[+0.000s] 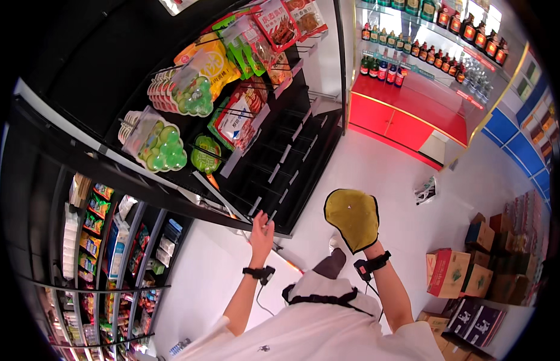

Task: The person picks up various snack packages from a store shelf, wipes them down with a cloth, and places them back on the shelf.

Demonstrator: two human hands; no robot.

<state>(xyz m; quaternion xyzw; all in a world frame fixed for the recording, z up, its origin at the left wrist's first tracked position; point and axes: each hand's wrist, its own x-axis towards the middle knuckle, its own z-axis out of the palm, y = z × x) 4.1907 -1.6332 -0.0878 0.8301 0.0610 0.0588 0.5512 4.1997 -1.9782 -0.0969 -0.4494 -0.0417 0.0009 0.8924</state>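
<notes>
My right hand (374, 249) is at the centre right, mostly covered by a mustard-yellow cloth (351, 218) with a black edge. The cloth is spread over the hand, so the fingers underneath are hidden. To the left, my left hand (262, 238) is raised with its fingers apart and slightly bent, and nothing shows in it. It is beside the near corner of a black shelf unit (284, 227); whether the fingertips touch it I cannot tell. Dark rows of hooks with grey label holders (274, 173) run along that unit.
Snack bags (235, 123) and clear packs with green balls (165, 147) hang on the shelf unit. A thin pole (289, 263) lies near my feet. Packed shelves (105, 240) stand left, a red bottle cabinet (385, 114) ahead, and cardboard boxes (451, 272) at right.
</notes>
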